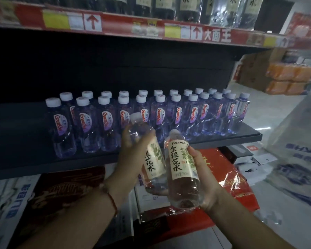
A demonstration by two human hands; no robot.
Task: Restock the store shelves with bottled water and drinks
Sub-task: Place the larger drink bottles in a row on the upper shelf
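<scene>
My left hand [131, 155] grips a clear bottle with a cream label [151, 159], tilted with its white cap toward the shelf. My right hand [203, 178] holds a second bottle of the same drink [182, 168], upright and close beside the first. Both bottles hang just in front of the dark shelf board [25, 159]. On that shelf stand two rows of small water bottles with white caps [158, 112], filling its middle and right part.
The left end of the shelf board is bare. An upper shelf with red price strips [115, 22] carries dark-labelled bottles. Below lie red gift boxes [223, 169] and white cartons [5, 200]. A plastic-wrapped pack [298, 159] stands on the floor at right; orange packs [287, 76] sit far back.
</scene>
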